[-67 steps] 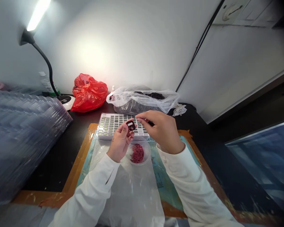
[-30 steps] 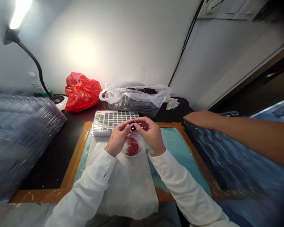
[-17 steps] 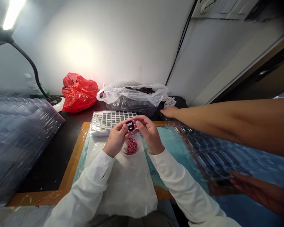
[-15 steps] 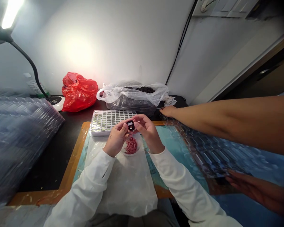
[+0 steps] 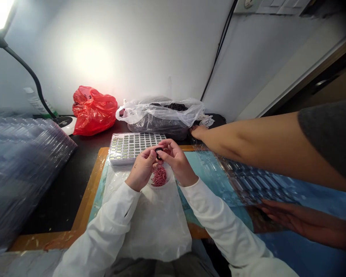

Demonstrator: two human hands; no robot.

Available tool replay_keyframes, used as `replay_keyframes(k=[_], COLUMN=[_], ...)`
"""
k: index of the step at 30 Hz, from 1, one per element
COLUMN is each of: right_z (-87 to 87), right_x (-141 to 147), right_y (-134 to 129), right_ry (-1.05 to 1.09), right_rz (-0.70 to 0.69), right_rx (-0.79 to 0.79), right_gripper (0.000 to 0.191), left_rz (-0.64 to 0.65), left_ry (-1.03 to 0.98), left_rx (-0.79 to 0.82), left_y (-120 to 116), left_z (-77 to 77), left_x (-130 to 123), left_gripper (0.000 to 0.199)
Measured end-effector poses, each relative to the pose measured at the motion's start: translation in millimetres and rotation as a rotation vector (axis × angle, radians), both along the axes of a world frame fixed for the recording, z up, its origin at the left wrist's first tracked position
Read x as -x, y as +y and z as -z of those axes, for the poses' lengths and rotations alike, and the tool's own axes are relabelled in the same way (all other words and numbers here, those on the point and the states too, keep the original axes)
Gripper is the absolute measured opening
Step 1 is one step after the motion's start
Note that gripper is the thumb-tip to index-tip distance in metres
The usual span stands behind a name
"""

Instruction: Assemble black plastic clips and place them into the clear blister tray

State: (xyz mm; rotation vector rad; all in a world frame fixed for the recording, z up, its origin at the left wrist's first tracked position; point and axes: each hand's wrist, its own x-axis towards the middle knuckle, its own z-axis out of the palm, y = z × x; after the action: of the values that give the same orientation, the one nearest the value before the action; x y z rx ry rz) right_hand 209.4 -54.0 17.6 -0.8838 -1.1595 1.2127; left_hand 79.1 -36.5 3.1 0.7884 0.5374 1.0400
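Observation:
Between my two hands is a small black plastic part [image 5: 158,151], partly covered by my fingers. My left hand [image 5: 143,166] pinches it from the left. The thumb of my right hand [image 5: 179,161] lies over its face, with the fingers curled behind. Just below my hands sits a round dish [image 5: 167,177] of small red wire-like pieces [image 5: 159,177]. Behind my left hand stands a white tray [image 5: 115,162] with rows of small rectangular pieces [image 5: 136,142]. A white plastic sheet [image 5: 152,223] lies under my forearms.
A red plastic bag [image 5: 95,111] and a clear bag [image 5: 161,115] of black items stand by the wall. Stacked clear plastic trays [image 5: 25,165] fill the left side. At right, another person's arms [image 5: 248,142] reach over more clear trays [image 5: 259,181]. A lamp [image 5: 31,69] stands at left.
My right thumb has moved over the black part, covering its pale label and hole. The other person's arms have shifted slightly left, and a dark sleeve now shows.

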Motion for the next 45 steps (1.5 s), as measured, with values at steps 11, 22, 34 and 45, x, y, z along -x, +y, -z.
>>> replay_keyframes(k=[11, 22, 34, 45], right_z=[-3.0, 0.4, 2.0, 0.5], right_x=[-0.1, 0.1, -1.1, 0.6], right_y=[-3.1, -0.3, -0.8, -1.0], right_ry=[0.099, 0.105, 0.174, 0.136], right_rz=[-0.058, -0.095, -0.141, -0.084], right_rx=[0.072, 0.073, 0.082, 0.079], right_gripper=[0.030, 0.033, 0.031, 0.030], left_rz=[0.027, 0.018, 0.011, 0.012], left_ry=[-0.001, 0.037, 0.035, 0.064], left_rx=[0.014, 0.030, 0.030, 0.039], left_y=[-1.2, -3.6, -2.3, -1.8], left_z=[-0.8, -5.3, -6.2, -4.1], left_x=[-0.3, 0.0, 0.3, 2.0], left_gripper=[0.054, 0.053, 0.054, 0.053])
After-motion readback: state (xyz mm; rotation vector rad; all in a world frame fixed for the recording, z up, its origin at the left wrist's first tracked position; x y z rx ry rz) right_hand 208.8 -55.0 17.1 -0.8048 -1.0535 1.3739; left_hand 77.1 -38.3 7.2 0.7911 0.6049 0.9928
